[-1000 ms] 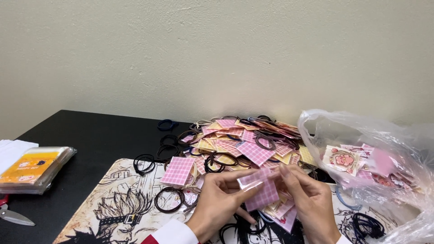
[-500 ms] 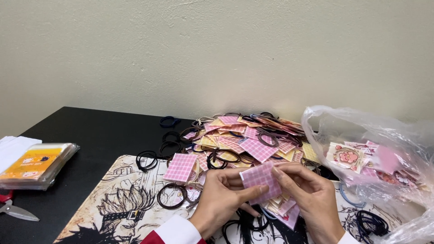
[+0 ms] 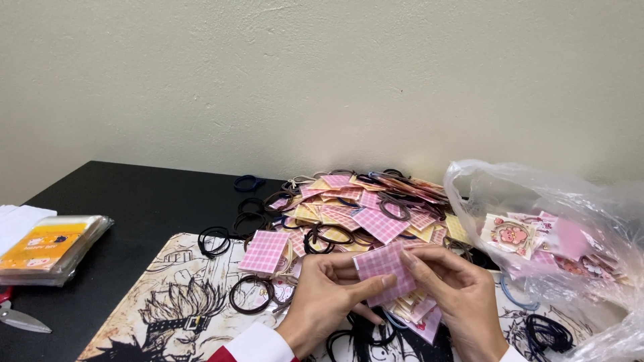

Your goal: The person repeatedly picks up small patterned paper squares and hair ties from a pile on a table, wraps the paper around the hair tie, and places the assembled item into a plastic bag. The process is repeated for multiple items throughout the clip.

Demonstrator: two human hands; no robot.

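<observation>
We hold a small square card of pink checked paper [image 3: 386, 271] between both hands, low in the middle of the picture, just above the printed desk mat with a black and white cartoon drawing [image 3: 174, 302]. Our left hand [image 3: 329, 295] pinches the left edge of the card with thumb and forefinger, so its grip is narrow and closed on the paper. Our right hand [image 3: 459, 295] meets the card from the right side; its fingers are curled at the upper right corner and they also touch the card, but how firmly they press we cannot tell. Under the hands lies a small stack of more pink and yellow cards [image 3: 416, 315].

Behind the hands is a large loose heap of pink and yellow checked cards mixed with dark elastic hair ties [image 3: 365, 208], and some black hair ties [image 3: 215, 241] lie apart on the mat and on the black table [image 3: 121, 201]. One single pink card [image 3: 263, 251] rests alone on the mat, near our left hand. At the right stands an open clear plastic bag [image 3: 570, 221], and inside it we see packets with a pink cartoon picture.

Judging from this, much is left: the heap is big, and many hair ties are loose. At the far left are a bundle of orange packets in clear wrap [image 3: 50, 248] and the tip of scissors [image 3: 20, 318].
</observation>
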